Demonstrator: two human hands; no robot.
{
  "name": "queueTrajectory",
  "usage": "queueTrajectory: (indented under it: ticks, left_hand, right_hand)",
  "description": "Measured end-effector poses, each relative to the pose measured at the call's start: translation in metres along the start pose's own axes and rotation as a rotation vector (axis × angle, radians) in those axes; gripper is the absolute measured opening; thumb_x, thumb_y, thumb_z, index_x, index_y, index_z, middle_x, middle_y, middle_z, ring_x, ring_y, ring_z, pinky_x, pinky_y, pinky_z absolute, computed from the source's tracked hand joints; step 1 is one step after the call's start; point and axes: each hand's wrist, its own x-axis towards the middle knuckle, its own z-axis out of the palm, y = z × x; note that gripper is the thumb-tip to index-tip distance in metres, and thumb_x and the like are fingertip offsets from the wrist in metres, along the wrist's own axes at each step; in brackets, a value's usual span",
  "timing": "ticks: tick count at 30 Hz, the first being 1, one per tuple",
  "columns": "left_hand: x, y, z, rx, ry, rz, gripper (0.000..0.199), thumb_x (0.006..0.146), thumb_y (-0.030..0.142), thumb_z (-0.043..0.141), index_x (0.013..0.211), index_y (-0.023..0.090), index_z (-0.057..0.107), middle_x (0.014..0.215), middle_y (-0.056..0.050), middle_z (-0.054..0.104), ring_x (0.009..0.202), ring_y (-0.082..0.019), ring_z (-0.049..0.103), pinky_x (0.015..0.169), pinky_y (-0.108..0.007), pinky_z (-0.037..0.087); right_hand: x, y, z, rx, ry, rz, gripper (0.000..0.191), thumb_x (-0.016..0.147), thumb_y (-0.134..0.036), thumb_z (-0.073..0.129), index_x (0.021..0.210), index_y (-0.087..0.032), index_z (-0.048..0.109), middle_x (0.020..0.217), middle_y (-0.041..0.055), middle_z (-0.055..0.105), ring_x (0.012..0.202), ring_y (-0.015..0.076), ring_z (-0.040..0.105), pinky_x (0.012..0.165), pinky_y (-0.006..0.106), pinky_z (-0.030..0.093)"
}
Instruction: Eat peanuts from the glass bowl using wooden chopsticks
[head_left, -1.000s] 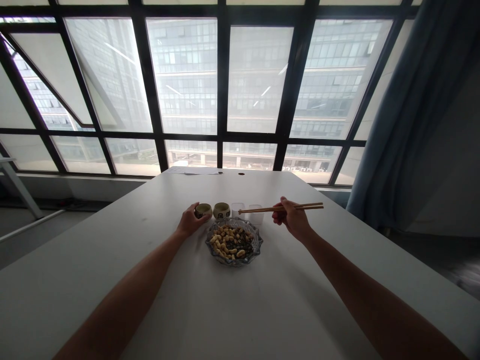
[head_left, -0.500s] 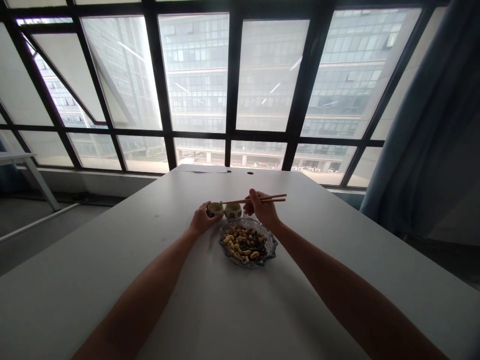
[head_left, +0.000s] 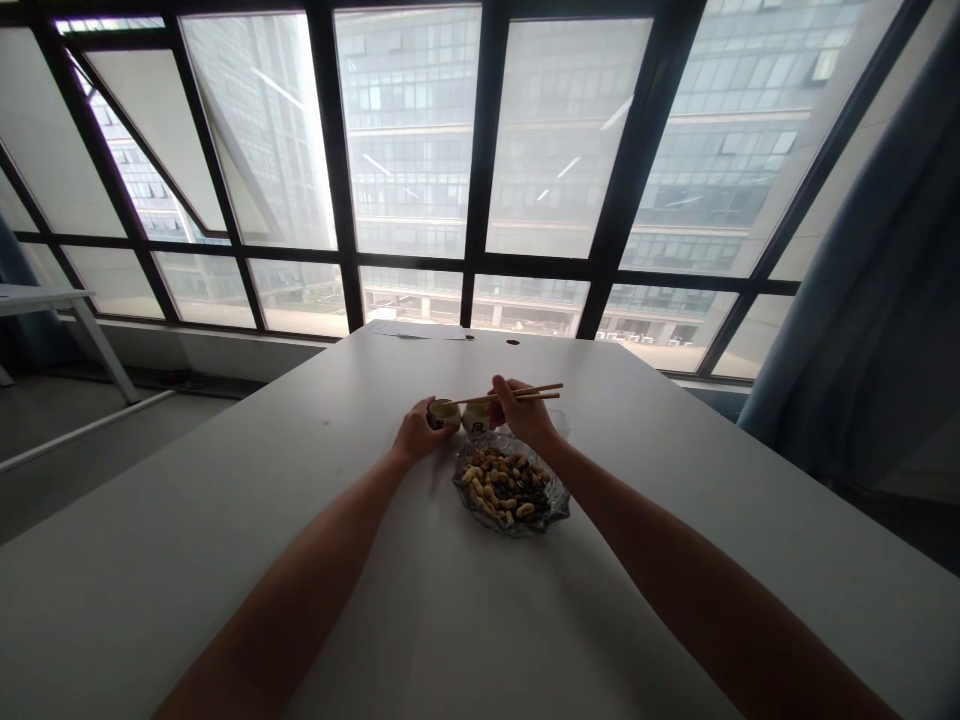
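My left hand [head_left: 424,432] is wrapped round the left side of a small cup [head_left: 444,415] with dark characters on it. A second, similar cup [head_left: 477,420] stands close beside it on the right. My right hand [head_left: 523,412] grips a pair of wooden chopsticks [head_left: 544,392], whose tips reach left over the mouth of the held cup. Nearer to me, a clear glass dish [head_left: 559,505] with a wavy rim holds peanuts [head_left: 491,500] and dark seeds [head_left: 529,487]. Whether the tips pinch anything is too small to tell.
The white table [head_left: 300,480] stretches towards the windows. Papers [head_left: 420,330] lie at its far edge, near a dark round hole [head_left: 512,342]. A faint clear container [head_left: 559,424] stands behind my right wrist. Another table [head_left: 45,298] is at the left, a blue curtain [head_left: 847,270] at the right.
The view has shifted, so cups and dish appear slightly further right. The chopstick tips now lie further over the held cup, and my right hand is closer to the second cup.
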Motion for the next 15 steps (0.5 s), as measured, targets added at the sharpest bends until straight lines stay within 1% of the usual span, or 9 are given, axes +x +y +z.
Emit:
queueTrajectory:
  ticks: [3, 5, 8, 9, 11, 13, 15]
  left_hand:
    - [0.000, 0.001, 0.000, 0.022, 0.000, 0.004, 0.081, 0.069, 0.048, 0.081, 0.135, 0.009, 0.056, 0.130, -0.021, 0.065, 0.119, -0.032, 0.064, 0.102, -0.043, 0.052]
    - [-0.001, 0.002, 0.000, 0.032, 0.007, 0.008, 0.080, 0.069, 0.049, 0.081, 0.134, 0.009, 0.056, 0.131, -0.020, 0.065, 0.119, -0.032, 0.064, 0.103, -0.042, 0.051]
    - [-0.001, 0.002, -0.001, 0.039, 0.003, 0.010, 0.078, 0.070, 0.050, 0.080, 0.134, 0.011, 0.057, 0.133, -0.020, 0.064, 0.121, -0.032, 0.062, 0.104, -0.042, 0.050]
    - [-0.001, 0.002, -0.001, 0.042, 0.000, 0.012, 0.078, 0.070, 0.050, 0.080, 0.134, 0.012, 0.056, 0.134, -0.020, 0.064, 0.122, -0.032, 0.062, 0.104, -0.042, 0.049]
    - [0.000, 0.001, -0.001, 0.049, -0.005, 0.020, 0.078, 0.071, 0.051, 0.079, 0.135, 0.013, 0.056, 0.134, -0.020, 0.063, 0.122, -0.032, 0.062, 0.103, -0.042, 0.049]
    - [0.000, 0.000, 0.000, 0.052, -0.006, 0.025, 0.081, 0.071, 0.053, 0.079, 0.136, 0.013, 0.054, 0.133, -0.020, 0.063, 0.121, -0.033, 0.062, 0.102, -0.042, 0.049]
    - [0.000, 0.001, 0.000, 0.039, 0.025, 0.028, 0.078, 0.076, 0.055, 0.075, 0.137, 0.013, 0.051, 0.135, -0.021, 0.061, 0.120, -0.033, 0.062, 0.101, -0.045, 0.049]
  right_hand:
    - [-0.015, -0.014, -0.022, 0.019, 0.045, -0.028, 0.059, 0.073, -0.077, 0.068, 0.071, -0.017, 0.066, 0.055, 0.0040, 0.067, 0.043, 0.0139, 0.061, 0.040, 0.023, 0.050]
    - [-0.027, -0.023, -0.041, -0.008, 0.075, -0.020, 0.061, 0.074, -0.077, 0.067, 0.073, -0.016, 0.066, 0.055, 0.0045, 0.067, 0.042, 0.0139, 0.061, 0.038, 0.023, 0.049]
    - [-0.044, -0.035, -0.072, -0.079, 0.106, 0.009, 0.064, 0.072, -0.079, 0.066, 0.070, -0.015, 0.065, 0.052, 0.0052, 0.066, 0.038, 0.0135, 0.059, 0.035, 0.022, 0.046]
    - [-0.048, -0.039, -0.081, -0.115, 0.096, 0.015, 0.065, 0.071, -0.080, 0.067, 0.068, -0.015, 0.065, 0.050, 0.0051, 0.066, 0.036, 0.0132, 0.058, 0.034, 0.022, 0.045]
    - [-0.055, -0.048, -0.096, -0.198, 0.032, 0.037, 0.066, 0.069, -0.081, 0.067, 0.065, -0.015, 0.065, 0.047, 0.0053, 0.064, 0.035, 0.0129, 0.057, 0.032, 0.021, 0.042]
    - [-0.058, -0.057, -0.106, -0.279, -0.057, 0.056, 0.066, 0.070, -0.081, 0.067, 0.064, -0.015, 0.066, 0.047, 0.0056, 0.064, 0.035, 0.0128, 0.057, 0.032, 0.020, 0.041]
    - [-0.060, -0.065, -0.112, -0.338, -0.128, 0.062, 0.065, 0.073, -0.079, 0.065, 0.066, -0.014, 0.067, 0.048, 0.0057, 0.065, 0.037, 0.0126, 0.058, 0.033, 0.020, 0.042]
